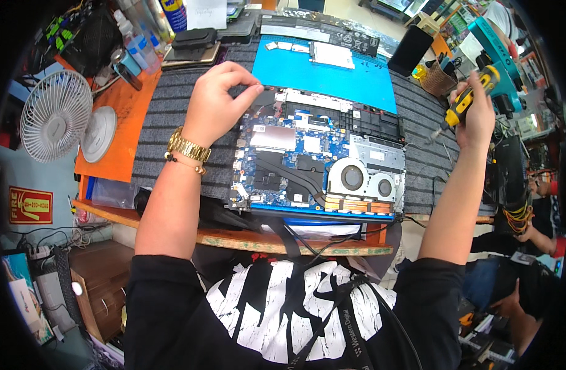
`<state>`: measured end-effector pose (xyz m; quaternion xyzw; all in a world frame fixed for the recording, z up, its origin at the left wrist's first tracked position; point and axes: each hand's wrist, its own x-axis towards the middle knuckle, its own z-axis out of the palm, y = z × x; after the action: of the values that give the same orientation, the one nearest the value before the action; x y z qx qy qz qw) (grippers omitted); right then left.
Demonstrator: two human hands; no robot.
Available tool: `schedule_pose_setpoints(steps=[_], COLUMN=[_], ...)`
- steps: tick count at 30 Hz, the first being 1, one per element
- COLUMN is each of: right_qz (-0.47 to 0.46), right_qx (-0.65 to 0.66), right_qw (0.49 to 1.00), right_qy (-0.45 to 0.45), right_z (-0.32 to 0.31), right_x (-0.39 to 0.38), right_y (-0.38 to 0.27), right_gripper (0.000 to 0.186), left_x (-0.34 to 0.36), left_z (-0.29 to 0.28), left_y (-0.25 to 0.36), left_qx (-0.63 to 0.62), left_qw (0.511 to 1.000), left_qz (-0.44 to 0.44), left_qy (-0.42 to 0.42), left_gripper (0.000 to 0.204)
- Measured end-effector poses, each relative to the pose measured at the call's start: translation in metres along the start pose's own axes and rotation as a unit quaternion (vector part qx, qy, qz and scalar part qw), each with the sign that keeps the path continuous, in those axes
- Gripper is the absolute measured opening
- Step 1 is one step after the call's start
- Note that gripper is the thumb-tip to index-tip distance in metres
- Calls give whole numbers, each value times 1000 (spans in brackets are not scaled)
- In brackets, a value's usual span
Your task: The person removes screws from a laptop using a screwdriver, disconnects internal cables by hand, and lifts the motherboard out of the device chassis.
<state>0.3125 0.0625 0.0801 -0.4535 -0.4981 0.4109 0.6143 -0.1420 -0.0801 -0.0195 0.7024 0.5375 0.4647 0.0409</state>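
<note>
An opened laptop (276, 166) lies on the grey ribbed mat in front of me, its blue circuit board, copper heat pipes and two fans (352, 177) exposed. My left hand (221, 98), with a gold watch on the wrist, is at the laptop's far left corner. Its thumb and forefinger are pinched together; whatever is between them is too small to make out. Off to the right of the laptop, my right hand (480, 117) grips a yellow and black screwdriver (460, 106), its tip pointing down and left, apart from the laptop.
Beyond the laptop lies a blue mat (320, 77) with small metal parts (332, 54) on it. A black laptop battery (320, 32) rests at its far edge. A white fan (56, 116) stands at left, a woven basket (438, 80) at right. Another person's arm (541, 239) shows at far right.
</note>
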Motion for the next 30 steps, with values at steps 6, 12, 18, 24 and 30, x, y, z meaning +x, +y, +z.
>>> schedule_pose_setpoints(steps=[6,12,18,24,30], right_qz=[104,73,43,7,5], right_qx=[-363,-521,-504,-483,-483], right_qw=[924,849,862,875,875], right_qy=[-56,-48,-34,-30,-19], right_z=[-79,-92,-88,-97,-103], right_x=[23,21,9,8,10], right_y=[69,121,131,143,145], right_gripper=[57,79,71,62,60], left_x=[3,0,-3,-4,-1], left_z=[-3,-3,-6,-14,-39], left_y=[-3,-3,-9,-16,-24], left_qx=[40,64,69,79,102], left_qw=[999,998,996,994,983], left_qz=[4,-11,-48,-42,-63], left_qy=[10,23,27,64,141], left_gripper=[9,10,10,11,10])
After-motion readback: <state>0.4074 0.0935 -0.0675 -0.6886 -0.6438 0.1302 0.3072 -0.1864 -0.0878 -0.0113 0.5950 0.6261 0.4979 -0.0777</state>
